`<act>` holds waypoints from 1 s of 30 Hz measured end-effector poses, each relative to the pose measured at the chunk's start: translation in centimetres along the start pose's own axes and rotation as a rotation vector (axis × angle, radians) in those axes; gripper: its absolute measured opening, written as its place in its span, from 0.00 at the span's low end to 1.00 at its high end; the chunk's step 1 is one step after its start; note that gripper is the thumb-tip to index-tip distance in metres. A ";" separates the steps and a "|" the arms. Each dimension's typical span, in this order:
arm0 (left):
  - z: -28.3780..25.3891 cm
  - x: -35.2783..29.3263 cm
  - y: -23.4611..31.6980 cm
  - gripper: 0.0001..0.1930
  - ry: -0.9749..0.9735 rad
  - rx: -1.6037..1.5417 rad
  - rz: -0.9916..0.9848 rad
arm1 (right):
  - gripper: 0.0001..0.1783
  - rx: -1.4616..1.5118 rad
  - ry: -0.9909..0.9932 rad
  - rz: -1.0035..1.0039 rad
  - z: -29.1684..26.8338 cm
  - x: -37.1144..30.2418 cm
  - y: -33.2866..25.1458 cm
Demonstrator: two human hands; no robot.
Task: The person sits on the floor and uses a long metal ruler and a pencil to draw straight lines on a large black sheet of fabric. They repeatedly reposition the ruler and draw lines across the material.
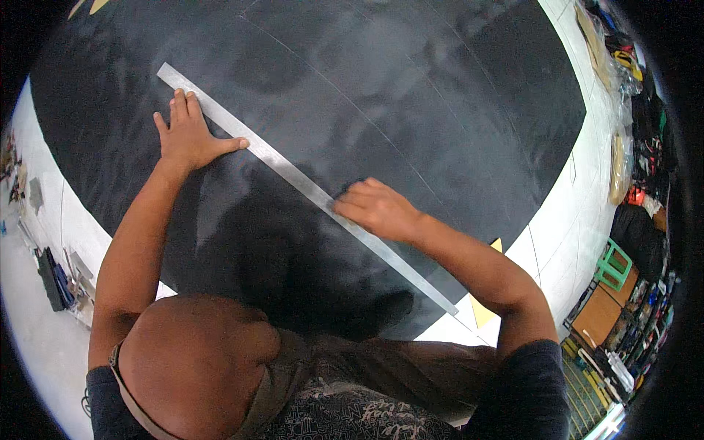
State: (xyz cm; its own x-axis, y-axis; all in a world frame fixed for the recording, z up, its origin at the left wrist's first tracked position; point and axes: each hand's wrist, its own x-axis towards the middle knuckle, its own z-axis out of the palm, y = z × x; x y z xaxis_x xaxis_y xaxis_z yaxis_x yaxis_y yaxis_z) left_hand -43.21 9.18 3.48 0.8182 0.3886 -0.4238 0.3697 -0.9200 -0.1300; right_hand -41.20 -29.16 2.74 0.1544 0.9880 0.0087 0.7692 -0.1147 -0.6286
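A long metal strip (293, 175) is laid slantwise across a black sheet (469, 132). It is touched near its far end by the spread left hand (192, 141). The right hand (378, 211) is blurred and curled; its grip cannot be told. The strip seems light, stiff and slippery, best held by both edges.

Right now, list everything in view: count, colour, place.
straightedge: 1, silver, diagonal across the sheet
black sheet: 1, black, spread over the floor
yellow pieces: at least 2, yellow, near the right forearm and top-left edge
floor: 1, white, around the sheet
stool-like item: 1, green, far right
brown panel: at least 1, brown, below the green item
clutter: uncountable, mixed colours, left and right edges
left hand: 1, bare, spread at the straightedge's upper-left part
right hand: 1, bare, blurred, mid-straightedge; contents unclear
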 end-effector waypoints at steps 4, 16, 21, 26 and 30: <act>-0.1 -0.1 -0.1 0.78 -0.009 -0.019 0.003 | 0.18 0.016 -0.049 0.002 -0.4 0.4 0.0; -0.9 0.0 -0.3 0.78 -0.037 -0.140 -0.008 | 0.11 0.092 0.043 0.031 -0.7 7.8 1.9; -0.5 0.1 -0.4 0.78 -0.045 -0.134 0.001 | 0.09 0.115 0.148 0.050 -1.4 20.1 4.5; -0.2 0.0 -0.7 0.77 -0.014 -0.183 0.003 | 0.10 0.130 0.298 0.104 -1.5 28.4 6.2; -0.5 0.1 -0.8 0.78 -0.021 -0.212 0.009 | 0.12 0.111 0.301 0.134 -1.5 31.8 7.3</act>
State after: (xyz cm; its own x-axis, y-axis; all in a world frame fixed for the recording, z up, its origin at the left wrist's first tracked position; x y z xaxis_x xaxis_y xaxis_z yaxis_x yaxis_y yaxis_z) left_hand -43.24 9.97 3.96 0.8135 0.3773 -0.4425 0.4484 -0.8915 0.0644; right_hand -29.82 1.23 -0.41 0.4380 0.8881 0.1392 0.6604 -0.2128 -0.7202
